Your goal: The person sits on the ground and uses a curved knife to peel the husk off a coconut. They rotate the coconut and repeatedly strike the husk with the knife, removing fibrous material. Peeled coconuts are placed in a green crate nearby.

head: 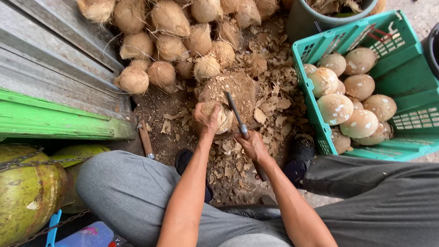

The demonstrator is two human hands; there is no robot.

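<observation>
Sitting low with knees spread, a person works over a wooden block (238, 89) set in a litter of husk chips (270, 114).

- Left hand (206, 120): fingers curled over the top of a partly husked coconut (219, 116), pressing it down on the near edge of the block.
- Right hand (253, 145): closed fist round the handle of a long knife (235, 112); the blade runs up and away, lying just beside the coconut on its right — edge contact I cannot make out.
- Behind the block: a heap of fibrous brown coconuts (169, 41).
- Right of the person: a green plastic crate (407, 73) holding pale, trimmed coconuts (336, 109).
- A second tool with a wooden handle (145, 139) lies on the ground by the left knee (untouched).

Risk, as I judge it: the holding fingers sit very near the blade's line. A round nut on a worn block could roll under a stroke, and a glancing blade would slide toward thumb or knuckles. Loose chips underfoot — the dark shoes (299, 158) rest among them — might let a foot slip too.
</observation>
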